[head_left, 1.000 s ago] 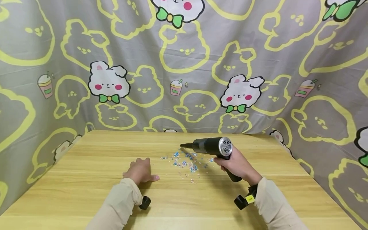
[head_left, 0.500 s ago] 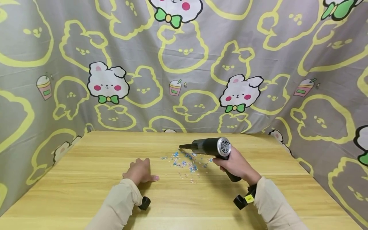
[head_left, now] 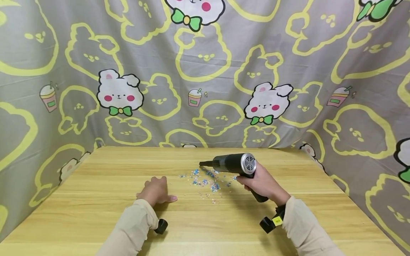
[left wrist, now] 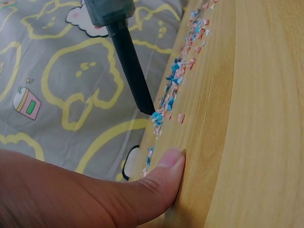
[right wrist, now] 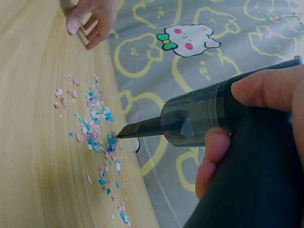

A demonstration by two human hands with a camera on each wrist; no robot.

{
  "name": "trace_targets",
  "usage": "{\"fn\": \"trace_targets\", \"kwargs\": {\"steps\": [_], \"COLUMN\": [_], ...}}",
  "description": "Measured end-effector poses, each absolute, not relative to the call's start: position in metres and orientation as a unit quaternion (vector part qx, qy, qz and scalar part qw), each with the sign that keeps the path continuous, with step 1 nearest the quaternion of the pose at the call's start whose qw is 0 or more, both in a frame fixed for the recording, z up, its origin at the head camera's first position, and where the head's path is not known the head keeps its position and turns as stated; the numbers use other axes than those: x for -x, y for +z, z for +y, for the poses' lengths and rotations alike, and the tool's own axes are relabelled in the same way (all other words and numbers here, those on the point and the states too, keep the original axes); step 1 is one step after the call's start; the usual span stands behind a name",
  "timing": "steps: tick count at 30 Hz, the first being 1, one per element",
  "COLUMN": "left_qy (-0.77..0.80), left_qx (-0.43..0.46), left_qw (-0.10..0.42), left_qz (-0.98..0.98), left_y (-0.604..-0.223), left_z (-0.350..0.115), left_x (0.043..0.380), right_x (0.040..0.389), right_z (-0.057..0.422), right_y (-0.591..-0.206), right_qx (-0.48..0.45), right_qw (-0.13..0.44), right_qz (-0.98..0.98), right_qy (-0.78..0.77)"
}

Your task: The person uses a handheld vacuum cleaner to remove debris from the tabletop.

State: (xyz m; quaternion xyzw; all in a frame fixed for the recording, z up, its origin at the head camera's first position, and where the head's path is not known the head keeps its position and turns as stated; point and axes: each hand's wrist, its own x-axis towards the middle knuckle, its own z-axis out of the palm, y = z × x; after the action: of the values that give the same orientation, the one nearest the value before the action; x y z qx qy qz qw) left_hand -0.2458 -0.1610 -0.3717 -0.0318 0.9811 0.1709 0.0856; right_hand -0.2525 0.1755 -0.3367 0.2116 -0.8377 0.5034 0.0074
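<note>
My right hand (head_left: 261,181) grips the handle of a black handheld vacuum (head_left: 235,163) with a silver vented end and a clear dust chamber (right wrist: 190,116). Its narrow black nozzle (right wrist: 142,128) points left and down, the tip right at the scattered paper bits (head_left: 208,179). These bits are blue, pink and white, spread loosely over the middle of the wooden table. To the left of them, my left hand (head_left: 156,190) rests on the tabletop, its thumb (left wrist: 159,183) stretched toward the bits and holding nothing. Part of the vacuum's handle is hidden behind my right fingers.
A wooden table (head_left: 96,209) spreads under both hands. Grey curtains (head_left: 153,53) printed with rabbits and yellow outlines hang at the back and along both sides. Black wrist cameras (head_left: 161,226) sit below each cuff.
The vacuum in my right hand has shifted very slightly left, its nozzle tip a touch lower. My left hand stays put, and the paper bits look much the same.
</note>
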Motion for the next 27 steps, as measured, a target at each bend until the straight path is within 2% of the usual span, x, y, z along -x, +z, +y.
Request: {"fn": "trace_targets", "kwargs": {"steps": [27], "left_qy": [0.16], "left_qx": [0.031], "left_qw": [0.088], "left_qz": [0.983], "left_y": [-0.3727], "left_z": [-0.1602], "left_x": [0.2478], "right_x": [0.2506], "right_z": [0.1765], "right_y": [-0.333], "right_qx": [-0.215], "right_qw": [0.015], "right_qz": [-0.831], "right_qy": [0.513]}}
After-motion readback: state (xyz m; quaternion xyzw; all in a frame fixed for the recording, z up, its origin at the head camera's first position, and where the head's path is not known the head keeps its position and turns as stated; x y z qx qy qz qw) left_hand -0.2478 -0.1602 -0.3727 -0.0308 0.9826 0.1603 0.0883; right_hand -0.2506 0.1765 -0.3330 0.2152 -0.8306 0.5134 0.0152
